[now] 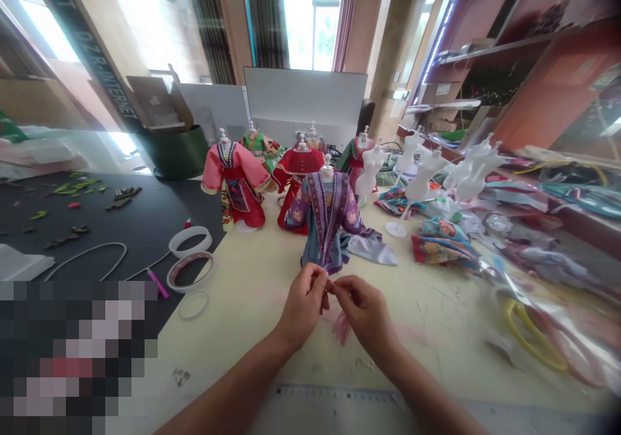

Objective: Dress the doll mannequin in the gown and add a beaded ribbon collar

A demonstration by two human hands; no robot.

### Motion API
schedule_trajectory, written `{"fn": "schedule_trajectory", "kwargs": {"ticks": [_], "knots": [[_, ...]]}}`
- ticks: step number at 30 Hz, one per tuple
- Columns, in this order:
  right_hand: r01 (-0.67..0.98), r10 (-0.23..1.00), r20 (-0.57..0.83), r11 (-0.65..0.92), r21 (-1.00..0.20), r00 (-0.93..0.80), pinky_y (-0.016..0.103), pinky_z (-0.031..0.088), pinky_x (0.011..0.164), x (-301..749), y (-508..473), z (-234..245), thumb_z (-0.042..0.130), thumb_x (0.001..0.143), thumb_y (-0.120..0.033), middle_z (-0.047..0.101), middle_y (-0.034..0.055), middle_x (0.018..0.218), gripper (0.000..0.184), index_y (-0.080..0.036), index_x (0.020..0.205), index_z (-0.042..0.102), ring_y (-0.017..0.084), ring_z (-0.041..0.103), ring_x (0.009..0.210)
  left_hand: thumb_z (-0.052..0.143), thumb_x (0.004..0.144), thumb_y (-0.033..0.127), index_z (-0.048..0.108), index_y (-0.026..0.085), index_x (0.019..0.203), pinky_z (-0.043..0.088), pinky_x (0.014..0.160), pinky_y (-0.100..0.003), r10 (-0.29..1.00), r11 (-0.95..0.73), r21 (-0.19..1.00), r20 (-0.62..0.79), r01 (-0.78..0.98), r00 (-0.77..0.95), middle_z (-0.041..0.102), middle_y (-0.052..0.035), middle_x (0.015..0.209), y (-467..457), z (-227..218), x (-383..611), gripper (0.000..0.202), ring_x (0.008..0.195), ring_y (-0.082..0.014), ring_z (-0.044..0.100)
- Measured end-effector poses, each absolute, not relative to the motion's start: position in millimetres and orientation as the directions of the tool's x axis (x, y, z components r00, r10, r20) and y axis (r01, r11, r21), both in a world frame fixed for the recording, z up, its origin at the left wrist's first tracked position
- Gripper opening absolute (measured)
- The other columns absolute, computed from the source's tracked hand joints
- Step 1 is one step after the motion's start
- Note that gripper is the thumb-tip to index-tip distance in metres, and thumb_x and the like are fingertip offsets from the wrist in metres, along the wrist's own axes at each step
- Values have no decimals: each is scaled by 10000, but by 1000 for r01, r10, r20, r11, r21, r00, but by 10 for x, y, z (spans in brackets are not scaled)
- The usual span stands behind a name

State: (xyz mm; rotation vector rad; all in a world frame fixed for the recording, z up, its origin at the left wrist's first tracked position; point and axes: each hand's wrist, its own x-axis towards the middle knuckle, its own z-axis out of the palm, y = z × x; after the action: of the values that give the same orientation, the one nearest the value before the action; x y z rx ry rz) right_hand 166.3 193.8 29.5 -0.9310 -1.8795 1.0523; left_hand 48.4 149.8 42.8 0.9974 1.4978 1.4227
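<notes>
At the table's near middle my left hand (301, 305) and my right hand (369, 312) meet, fingers pinched from both sides on a small brownish-gold ornament (330, 286). Its exact shape is too small to make out. A pink tassel (342, 328) hangs below the fingers, by the right hand; whether it joins the ornament is hidden. Just beyond the fingertips stands a small mannequin in a purple and blue robe (327, 221) with a patterned collar band. Behind it are miniature garments on stands, among them a pink and red dress (237, 186) and a red caped one (301, 163).
Several bare white mannequins (422, 176) and folded fabric (444, 244) lie to the right, with yellow-handled scissors (533, 334) nearer. Tape rolls (190, 272) and a pink pen-like tool (158, 283) sit left. A clear ruler (339, 393) runs along the front.
</notes>
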Motion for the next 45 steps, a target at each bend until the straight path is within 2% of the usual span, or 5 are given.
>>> {"fn": "schedule_trajectory", "kwargs": {"ticks": [10, 25, 32, 40, 45], "knots": [[248, 876, 246, 369, -896, -414, 218, 356, 531, 1671, 1940, 341, 516, 803, -275, 568, -5, 615, 166, -165, 713, 602, 123, 467, 557, 403, 861, 350, 432, 200, 752, 312, 509, -208, 924, 13, 973, 77, 231, -375, 410, 56, 572, 1481, 394, 494, 188, 527, -101, 386], [179, 915, 162, 242, -954, -370, 190, 279, 394, 1692, 1972, 299, 521, 804, -321, 502, -25, 569, 178, -173, 726, 580, 82, 373, 440, 375, 876, 327, 444, 211, 776, 286, 542, -232, 922, 31, 856, 174, 516, -345, 515, 29, 626, 1442, 440, 479, 168, 567, -134, 468], [166, 903, 105, 189, -968, -416, 192, 302, 375, 1722, 2012, 368, 539, 794, -369, 487, -32, 479, 222, -170, 751, 626, 93, 413, 411, 375, 878, 345, 441, 213, 767, 278, 530, -227, 930, -2, 882, 175, 472, -323, 494, 35, 605, 1446, 458, 491, 185, 541, -131, 451], [117, 866, 120, 201, -973, -486, 224, 439, 566, 1700, 1971, 386, 615, 748, -343, 637, 19, 693, 176, -172, 760, 652, 146, 573, 647, 417, 858, 346, 498, 218, 806, 292, 536, -233, 913, -16, 876, 210, 483, -351, 565, 10, 645, 1433, 423, 489, 160, 560, -151, 507], [141, 873, 36, 119, -983, -486, 181, 335, 388, 1698, 1982, 373, 591, 759, -355, 609, 3, 614, 205, -159, 712, 628, 80, 466, 441, 403, 864, 370, 473, 207, 787, 335, 501, -215, 933, -15, 939, 138, 345, -333, 524, 29, 575, 1438, 430, 514, 193, 503, -120, 472]]}}
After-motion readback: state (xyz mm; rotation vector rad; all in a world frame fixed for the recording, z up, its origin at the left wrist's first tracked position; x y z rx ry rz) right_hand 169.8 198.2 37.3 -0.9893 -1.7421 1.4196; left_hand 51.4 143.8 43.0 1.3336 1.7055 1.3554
